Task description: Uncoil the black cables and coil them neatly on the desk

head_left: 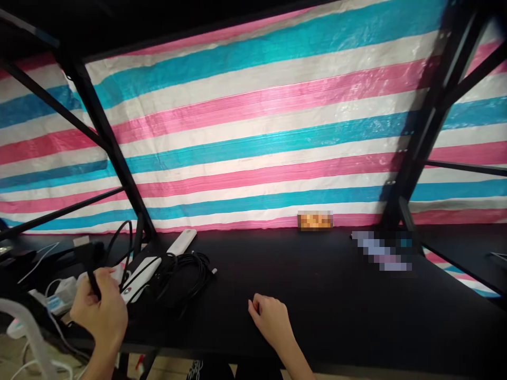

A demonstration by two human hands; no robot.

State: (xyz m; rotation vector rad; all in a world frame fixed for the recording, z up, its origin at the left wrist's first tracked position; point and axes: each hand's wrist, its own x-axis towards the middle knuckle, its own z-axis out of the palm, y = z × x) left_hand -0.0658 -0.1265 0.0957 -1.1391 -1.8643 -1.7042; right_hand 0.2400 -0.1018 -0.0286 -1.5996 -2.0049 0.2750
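Note:
My left hand (pixel 101 311) is closed around a black stick-like object (pixel 92 272) with a wider dark top, at the left end of the black table. I cannot tell exactly what kind of object it is. Just right of that hand lies a white power strip (pixel 139 279), partly crossed by black cable. A loosely coiled black cable (pixel 198 274) sits beside the strip on the tabletop. My right hand (pixel 273 319) rests on the table near its front edge, fingers curled in and nothing visible in them.
Behind the strip lies another long white object (pixel 182 242). White adapters and wires (pixel 65 293) crowd the left side. Blurred-out items (pixel 315 220) stand at the back and lie (pixel 382 252) at the right. Black metal posts (pixel 114 153) frame the striped sheet (pixel 257 132) behind.

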